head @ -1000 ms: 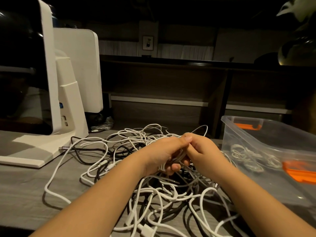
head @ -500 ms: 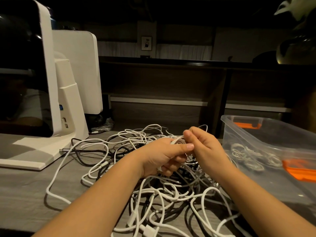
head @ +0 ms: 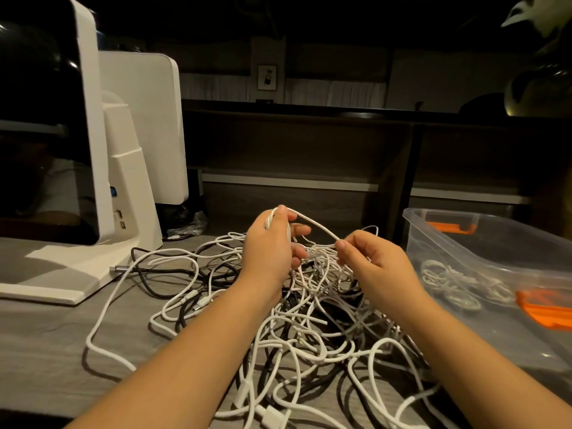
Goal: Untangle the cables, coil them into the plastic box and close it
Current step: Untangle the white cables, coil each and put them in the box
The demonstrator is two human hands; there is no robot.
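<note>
Head view: dim room, grey wood-grain surface (head: pixel 46 345). Tangle of white and black cables (head: pixel 312 323) heaped mid-surface, spilling toward the near edge, with loose loops trailing out to the left. Both hands raised just above the far side of the heap, a short way apart. Left hand (head: pixel 270 246) gripping a white cable (head: pixel 315 226), which loops over the top of its fingers; thumb pressed against it. Right hand (head: pixel 376 264) pinching the same strand between thumb and forefinger, remaining fingers curled. Strand runs in a shallow arc between the two hands, then drops back into the knot beneath them. Clear plastic box (head: pixel 495 243) at the right edge of the surface, just beside the heap, open-topped, with orange latches (head: pixel 546 308) on its far and near ends. Some coiled white cable (head: pixel 448 284) already lying on its floor, seen through the wall. White monitor stand (head: pixel 123 193) at the far left corner, with a dark screen above it; a grey plug (head: pixel 119 269) lies against the foot of its base.
</note>
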